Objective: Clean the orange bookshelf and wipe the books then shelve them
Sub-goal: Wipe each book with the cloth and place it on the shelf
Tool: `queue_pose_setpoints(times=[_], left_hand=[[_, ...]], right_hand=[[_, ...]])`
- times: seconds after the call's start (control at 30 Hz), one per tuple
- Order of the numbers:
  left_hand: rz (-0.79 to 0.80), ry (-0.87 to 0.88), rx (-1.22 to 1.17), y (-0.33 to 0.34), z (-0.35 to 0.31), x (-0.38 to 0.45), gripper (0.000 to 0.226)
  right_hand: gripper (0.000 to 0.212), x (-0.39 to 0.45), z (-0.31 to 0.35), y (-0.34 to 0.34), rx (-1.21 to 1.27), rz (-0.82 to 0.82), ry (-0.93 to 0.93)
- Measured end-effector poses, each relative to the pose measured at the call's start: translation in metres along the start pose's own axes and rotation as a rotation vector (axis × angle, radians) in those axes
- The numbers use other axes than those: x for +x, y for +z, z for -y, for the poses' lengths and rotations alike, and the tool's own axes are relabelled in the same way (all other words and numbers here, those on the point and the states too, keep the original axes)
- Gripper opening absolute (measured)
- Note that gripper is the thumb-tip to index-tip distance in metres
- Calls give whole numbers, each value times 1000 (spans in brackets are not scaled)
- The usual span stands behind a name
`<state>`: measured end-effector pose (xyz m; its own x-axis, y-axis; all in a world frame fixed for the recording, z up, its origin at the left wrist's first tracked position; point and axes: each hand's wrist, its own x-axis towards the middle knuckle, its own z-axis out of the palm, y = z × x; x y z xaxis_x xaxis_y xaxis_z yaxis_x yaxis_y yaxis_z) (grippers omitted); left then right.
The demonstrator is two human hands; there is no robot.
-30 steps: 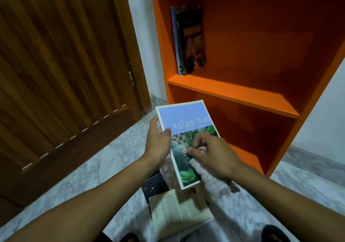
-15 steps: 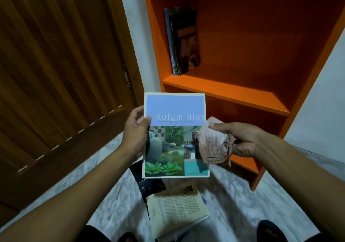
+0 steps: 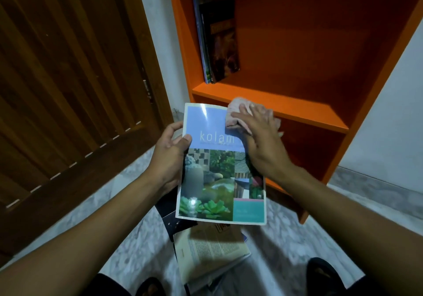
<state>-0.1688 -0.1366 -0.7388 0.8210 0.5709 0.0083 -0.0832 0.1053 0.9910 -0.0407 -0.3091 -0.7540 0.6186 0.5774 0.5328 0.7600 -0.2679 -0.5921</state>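
1. The left hand (image 3: 170,156) gripped the thin blue picture book (image 3: 219,172) by its left edge, in front of the orange wooden bookshelf (image 3: 304,115).
2. The right hand (image 3: 258,140) pressed a pink cloth (image 3: 235,117) flat on the book's top corner.

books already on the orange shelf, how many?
2 visible: a thin blue-spined book against the bookshelf's left wall, and a dark-covered book leaning against it. More may be hidden behind them.
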Motion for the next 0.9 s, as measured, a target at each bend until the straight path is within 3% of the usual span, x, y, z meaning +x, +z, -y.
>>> queue_pose_setpoints(times=[0.13,0.5,0.63,0.8,0.9], left_hand=[[18,-44,-70,1,-3,0,26],[-222,-151,-257,-39,-3,19,29],[-269,-115,-206,-52,-2,20,35],[-287,-77,-63,-56,3,19,31],[-248,-5,101,-53,6,16,27]], right_hand=[[27,-24,0,18,286,13,72],[47,-85,0,43,189,396,-189],[38,-99,-3,51,109,496,-283],[21,-84,5,36,161,649,-107],[20,-61,8,26,276,500,72]])
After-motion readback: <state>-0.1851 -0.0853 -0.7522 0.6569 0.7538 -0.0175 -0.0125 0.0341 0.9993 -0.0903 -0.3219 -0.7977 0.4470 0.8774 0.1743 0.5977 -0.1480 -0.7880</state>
